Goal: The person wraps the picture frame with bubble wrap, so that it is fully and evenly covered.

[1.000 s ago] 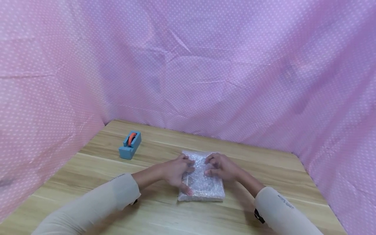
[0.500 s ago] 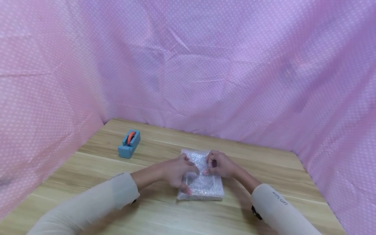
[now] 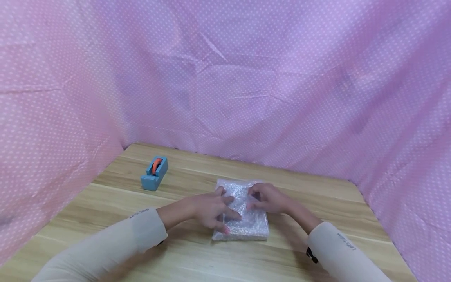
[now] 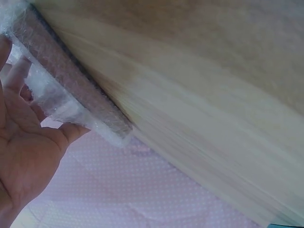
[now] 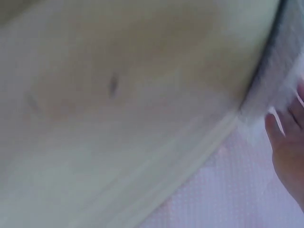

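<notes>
A flat rectangular package in clear bubble wrap [image 3: 246, 229] lies on the wooden table in the head view. My left hand [image 3: 211, 209] rests on its left side with fingers spread, the thumb near the front edge and the fingers reaching over the top. From the right, my right hand [image 3: 270, 199] touches the upper right part of the wrap, its fingers bent loosely and apart from the thumb. In the left wrist view the wrapped side [image 4: 71, 76] stands beside my palm. The right wrist view catches only the package's end [image 5: 278, 66] near my fingertips.
A blue tape dispenser [image 3: 155, 174] with an orange roll stands at the back left of the wooden table [image 3: 197, 258]. Pink dotted cloth [image 3: 225, 98] hangs around the table's back and sides.
My right thumb and fingers, close together half a second ago, now stand apart on the wrap. My left fingers have spread and shifted slightly toward the package's front. The package stays about where it was.
</notes>
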The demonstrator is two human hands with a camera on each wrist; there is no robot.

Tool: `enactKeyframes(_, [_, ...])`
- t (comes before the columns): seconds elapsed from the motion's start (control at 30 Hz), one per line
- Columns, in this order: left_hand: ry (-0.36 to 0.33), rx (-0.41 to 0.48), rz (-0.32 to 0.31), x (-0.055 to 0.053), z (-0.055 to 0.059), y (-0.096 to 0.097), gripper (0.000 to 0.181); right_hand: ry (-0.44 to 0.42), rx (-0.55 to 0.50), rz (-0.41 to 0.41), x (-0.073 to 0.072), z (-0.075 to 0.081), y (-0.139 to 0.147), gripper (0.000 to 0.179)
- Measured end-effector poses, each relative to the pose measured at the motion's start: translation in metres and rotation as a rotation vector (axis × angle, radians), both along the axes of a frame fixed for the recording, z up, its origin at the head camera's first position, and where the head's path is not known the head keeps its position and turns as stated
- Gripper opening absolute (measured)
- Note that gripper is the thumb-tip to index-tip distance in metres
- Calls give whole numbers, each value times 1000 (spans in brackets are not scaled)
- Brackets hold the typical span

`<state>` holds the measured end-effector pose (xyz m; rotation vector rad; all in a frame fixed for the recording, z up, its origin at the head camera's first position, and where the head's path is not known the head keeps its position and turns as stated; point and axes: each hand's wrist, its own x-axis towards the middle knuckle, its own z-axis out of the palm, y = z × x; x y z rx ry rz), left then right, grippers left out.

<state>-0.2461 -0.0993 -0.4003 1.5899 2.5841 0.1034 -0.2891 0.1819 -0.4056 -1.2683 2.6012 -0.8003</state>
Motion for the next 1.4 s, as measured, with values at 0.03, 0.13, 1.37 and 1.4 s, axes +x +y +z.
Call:
enactKeyframes(0.03, [0,-2,4,0,0,0,59,-36,8,16,2,4,3,57])
enactKeyframes(0.13, [9,-11,6,-1,0,1,59,-94,63,50,5,10,12,97])
enactKeyframes(1.37, [-43,-23,13,2,1,0,59,221,296,44,-6,-11,20,95])
enactKeyframes(1.4, [-39,-20,16,2,1,0,60,222,296,46,-7,-11,21,94])
